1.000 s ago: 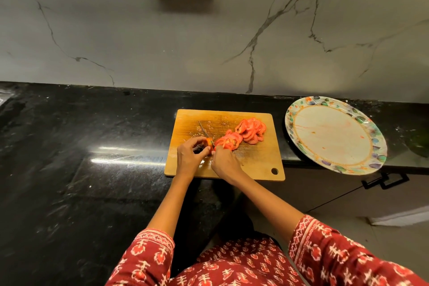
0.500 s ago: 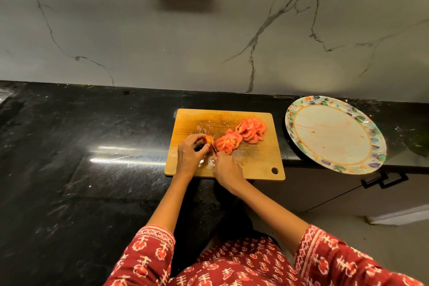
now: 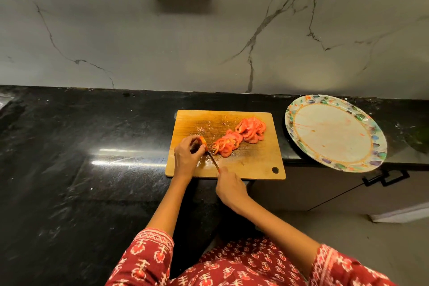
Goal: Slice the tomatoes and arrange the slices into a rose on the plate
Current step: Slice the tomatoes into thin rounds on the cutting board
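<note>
From the camera on my head, I take the wooden cutting board (image 3: 250, 160) as my landmark; it lies on the black counter (image 3: 81, 158) in front of me. My left hand (image 3: 186, 158) rests on the board's left part, fingers curled round the last end piece of tomato (image 3: 203, 140), which I pinch between thumb and fingertips. My right hand (image 3: 229, 187) sits at the board's near edge, fingers closed round the handle of the knife (image 3: 213, 160); the handle is hidden in my grip, and the thin blade runs up and to the left across the board, its tip touching the tomato end by my left thumb. Just right of that tip, a row of tomato slices (image 3: 226, 145) lies overlapped on the middle of the board, and a second heap of slices (image 3: 251, 130) sits beyond it toward the board's far right corner. Juice and seeds wet the wood behind my left hand. The patterned plate (image 3: 376, 139) stands on the counter to the right of the board, close to it but apart, carrying only a few reddish smears.
</note>
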`<action>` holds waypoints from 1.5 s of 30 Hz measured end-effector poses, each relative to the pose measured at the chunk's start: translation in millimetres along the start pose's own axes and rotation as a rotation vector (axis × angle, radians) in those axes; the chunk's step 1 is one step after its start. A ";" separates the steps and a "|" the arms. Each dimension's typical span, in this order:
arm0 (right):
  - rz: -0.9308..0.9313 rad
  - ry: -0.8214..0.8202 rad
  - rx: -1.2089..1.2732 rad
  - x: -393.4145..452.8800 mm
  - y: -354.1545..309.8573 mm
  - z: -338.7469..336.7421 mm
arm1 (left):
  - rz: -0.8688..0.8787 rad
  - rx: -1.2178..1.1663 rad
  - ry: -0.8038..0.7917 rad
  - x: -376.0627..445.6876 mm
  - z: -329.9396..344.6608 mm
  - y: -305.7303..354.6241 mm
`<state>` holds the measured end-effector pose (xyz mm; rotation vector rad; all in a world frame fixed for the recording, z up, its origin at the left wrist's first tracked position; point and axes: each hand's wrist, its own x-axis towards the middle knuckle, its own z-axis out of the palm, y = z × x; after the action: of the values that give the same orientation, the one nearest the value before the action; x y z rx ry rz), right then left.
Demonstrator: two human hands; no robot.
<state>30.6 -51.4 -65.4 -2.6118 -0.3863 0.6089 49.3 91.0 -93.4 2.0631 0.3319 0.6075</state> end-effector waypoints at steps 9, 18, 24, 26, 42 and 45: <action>-0.089 0.134 0.061 1.1 8.3 -12.7 | -0.060 -0.071 -0.065 0.3 -2.4 -3.3; -0.136 0.116 0.096 10.9 -3.5 -14.0 | -0.048 -0.003 -0.118 0.9 -1.2 -5.4; -0.108 0.145 0.140 17.4 2.6 -17.0 | -0.070 -0.013 -0.104 6.9 -0.1 -5.8; -0.098 0.164 0.167 21.8 7.0 -18.9 | -0.151 -0.090 -0.069 8.9 -0.7 -1.0; -0.089 0.164 0.245 30.3 21.1 -15.9 | -0.103 0.414 -0.350 4.0 -20.2 -16.2; -0.086 0.156 0.239 31.3 20.8 -16.5 | -0.013 0.458 -0.504 13.3 -15.9 -12.9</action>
<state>69.0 -63.9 -72.7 -2.3809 -0.3508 0.3931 51.8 115.3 -93.3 2.5576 0.1971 -0.0208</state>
